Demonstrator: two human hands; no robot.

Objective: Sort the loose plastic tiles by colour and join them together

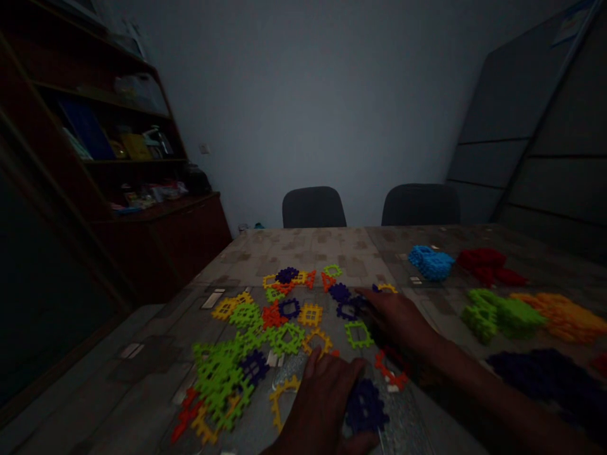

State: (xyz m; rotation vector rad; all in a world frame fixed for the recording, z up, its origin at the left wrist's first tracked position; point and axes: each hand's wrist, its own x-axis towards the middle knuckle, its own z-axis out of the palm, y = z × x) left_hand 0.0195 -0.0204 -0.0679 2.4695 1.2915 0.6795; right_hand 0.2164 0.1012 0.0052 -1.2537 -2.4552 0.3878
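Observation:
My left hand is low in the middle of the view, its thumb and fingers curled about a purple toothed plastic building piece, perhaps several stacked. My right hand reaches forward with fingers stretched out, beside a purple square frame piece. Its lower fingers are dark, and I cannot tell whether they touch that piece. Just beyond lies another purple piece. A green square frame lies between the hands, and an orange-red piece is under my right forearm. Beside my left fingers is a yellow frame.
Loose green pieces, with yellow, red and purple ones, spread to the left. Sorted heaps stand at the right: blue, red, green, orange and purple. Two chairs stand behind the patterned table.

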